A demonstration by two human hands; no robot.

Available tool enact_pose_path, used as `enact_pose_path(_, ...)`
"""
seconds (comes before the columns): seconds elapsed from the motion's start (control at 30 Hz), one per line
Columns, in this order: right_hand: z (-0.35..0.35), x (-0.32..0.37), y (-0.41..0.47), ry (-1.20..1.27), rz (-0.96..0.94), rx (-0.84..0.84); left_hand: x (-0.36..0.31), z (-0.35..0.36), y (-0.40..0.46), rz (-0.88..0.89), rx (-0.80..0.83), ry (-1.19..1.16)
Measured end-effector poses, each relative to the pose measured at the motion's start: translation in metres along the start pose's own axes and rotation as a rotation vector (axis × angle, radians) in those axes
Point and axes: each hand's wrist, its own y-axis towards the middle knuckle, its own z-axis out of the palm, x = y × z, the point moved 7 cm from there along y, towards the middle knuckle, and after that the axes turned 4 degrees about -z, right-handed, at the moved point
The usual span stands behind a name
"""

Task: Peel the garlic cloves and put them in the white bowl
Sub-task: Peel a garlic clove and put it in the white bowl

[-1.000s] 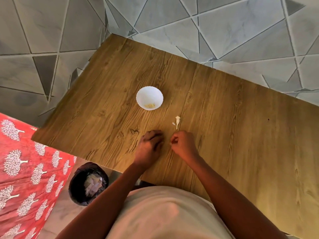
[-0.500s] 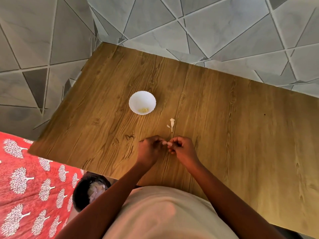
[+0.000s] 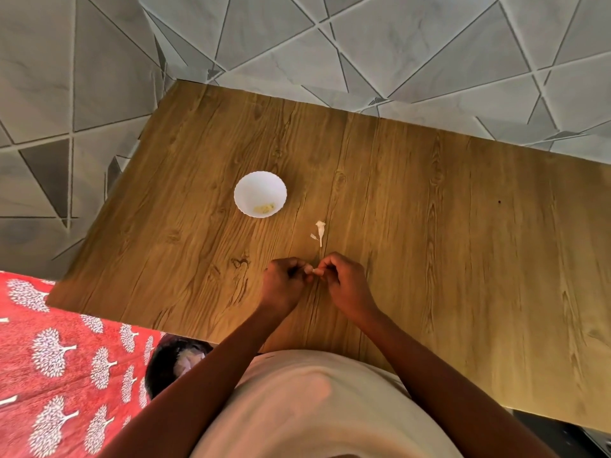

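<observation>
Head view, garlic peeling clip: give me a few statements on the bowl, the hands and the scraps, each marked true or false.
1. The white bowl holds some yellowish pieces. True.
2. Both hands meet on a small pale garlic clove. True: the left hand and right hand pinch it between them.
3. The bowl sits to the right of the hands. False: it lies beyond them, to the left.
4. The garlic stem scrap lies inside the bowl. False: it lies on the wooden table, between bowl and hands.
5. A dark bin stands on the table. False: it is below the near edge, beside the red cloth.
</observation>
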Motion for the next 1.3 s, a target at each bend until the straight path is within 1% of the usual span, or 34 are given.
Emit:
enact_pose_path(0.1,0.004,-0.006,0.001,0.066,0.107,0.002,-0.001,-0.001,-0.002,-0.010,-0.014,-0.042)
enact_pose_path(0.17,0.003,-0.005,0.002,0.089,0.118,0.003,-0.002,-0.001,-0.003,-0.015,-0.020,-0.052)
enact_pose_path(0.4,0.001,0.000,0.002,0.011,0.040,0.062,0.002,-0.001,0.001,-0.032,-0.013,0.013)
enact_pose_path(0.5,0.001,0.004,0.003,-0.117,-0.072,0.102,0.002,-0.002,0.001,-0.051,-0.030,0.035)
enact_pose_path(0.57,0.001,0.004,0.004,-0.164,-0.104,0.095,0.000,-0.002,-0.001,-0.054,-0.043,0.016)
enact_pose_path(0.63,0.001,0.006,0.005,-0.118,-0.071,0.069,0.000,-0.003,-0.002,-0.056,-0.062,-0.002)
enact_pose_path(0.73,0.000,0.005,0.006,0.022,0.007,0.061,0.001,-0.005,-0.002,-0.071,-0.075,-0.044)
enact_pose_path(0.9,-0.006,0.007,0.009,-0.028,-0.054,0.089,0.002,-0.004,0.000,-0.035,-0.038,-0.036)
enact_pose_path(1.03,-0.008,0.006,0.010,-0.025,-0.019,0.045,0.000,-0.005,0.000,0.003,0.002,-0.156)
enact_pose_path(1.17,-0.009,0.009,0.012,-0.028,-0.052,0.026,-0.008,-0.004,-0.002,0.046,0.051,-0.182)
enact_pose_path(1.3,-0.012,0.016,0.012,-0.063,-0.157,0.046,-0.002,0.001,0.001,-0.017,0.095,-0.199)
